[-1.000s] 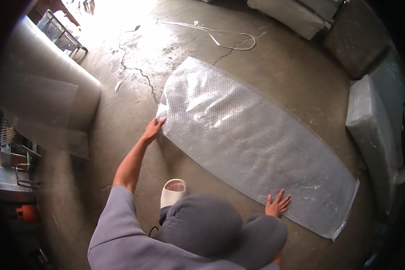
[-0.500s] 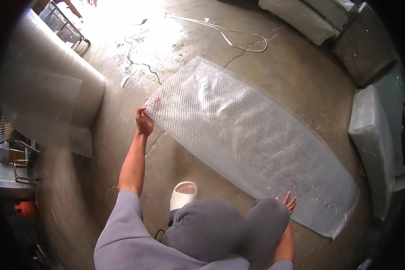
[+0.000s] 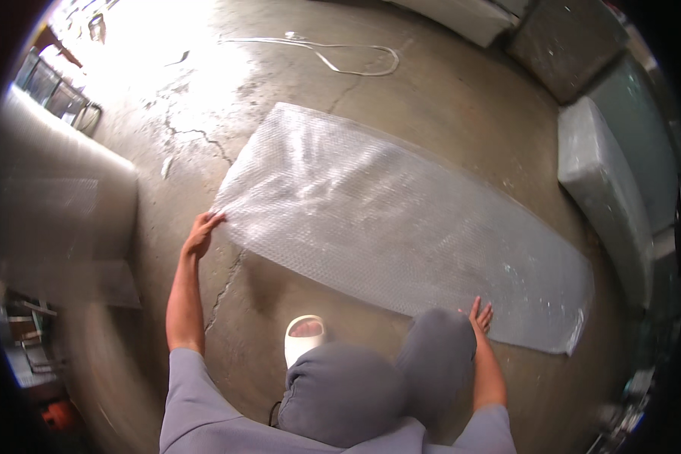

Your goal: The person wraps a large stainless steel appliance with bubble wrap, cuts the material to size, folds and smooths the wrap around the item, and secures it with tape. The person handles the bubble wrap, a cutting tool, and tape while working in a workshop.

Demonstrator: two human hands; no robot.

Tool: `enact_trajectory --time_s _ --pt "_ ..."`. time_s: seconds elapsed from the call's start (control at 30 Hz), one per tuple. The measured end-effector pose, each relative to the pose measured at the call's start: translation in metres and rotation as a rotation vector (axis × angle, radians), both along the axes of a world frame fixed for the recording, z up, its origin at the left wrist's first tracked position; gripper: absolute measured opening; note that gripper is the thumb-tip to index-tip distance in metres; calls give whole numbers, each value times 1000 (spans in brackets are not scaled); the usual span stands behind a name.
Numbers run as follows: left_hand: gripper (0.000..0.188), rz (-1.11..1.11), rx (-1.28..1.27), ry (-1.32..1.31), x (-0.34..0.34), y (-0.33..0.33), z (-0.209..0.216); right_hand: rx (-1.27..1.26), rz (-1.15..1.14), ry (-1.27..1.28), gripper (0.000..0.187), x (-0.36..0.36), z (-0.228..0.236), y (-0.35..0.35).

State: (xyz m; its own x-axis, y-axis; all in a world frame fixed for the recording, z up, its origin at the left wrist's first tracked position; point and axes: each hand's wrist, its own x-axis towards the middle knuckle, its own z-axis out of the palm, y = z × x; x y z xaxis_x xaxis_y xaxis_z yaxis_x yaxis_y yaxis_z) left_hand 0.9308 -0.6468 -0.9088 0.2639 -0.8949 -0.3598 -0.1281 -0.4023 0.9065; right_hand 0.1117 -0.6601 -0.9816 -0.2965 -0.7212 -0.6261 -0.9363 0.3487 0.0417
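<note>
A long sheet of clear bubble wrap [image 3: 386,219] lies across the concrete floor in front of me, running from far left to near right. Its near left corner is pinched in my left hand [image 3: 200,233], and creases fan out from that grip. Beside my raised knee, my right hand [image 3: 480,314] rests on the sheet's near edge with fingers stretched out. Part of that hand is hidden behind the knee.
A big roll of bubble wrap [image 3: 68,189] stands at the left. Wrapped slabs [image 3: 601,159] lean at the right. A white strap [image 3: 356,72] lies looped on the cracked floor [image 3: 446,98] beyond the sheet. My sandal [image 3: 301,344] is near its close edge.
The view has turned, so the surroundings sit farther left. My left hand has drawn the sheet's corner nearer to me. My right hand stays flat on the near edge.
</note>
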Motion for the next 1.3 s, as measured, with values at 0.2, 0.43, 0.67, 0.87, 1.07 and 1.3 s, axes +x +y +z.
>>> enact_trajectory --time_s 0.2,0.43,0.67,0.87,1.07,1.3 --pt "37 116 229 -14 2 14 -18 17 -54 -20 100 5 0 -1" --pt "41 264 192 178 -18 16 -10 -179 46 -148 105 -1 13 17" --pt "38 200 165 207 -24 26 11 -403 433 -102 85 -23 17 61" --pt "35 298 -132 -51 1 21 6 -768 565 -146 51 -51 -3 61" --pt "74 409 -220 -90 7 11 15 -813 642 -58 30 -79 8 59" --pt "102 -367 -382 -1170 -184 26 26 -1093 518 -159 28 -55 25 35"
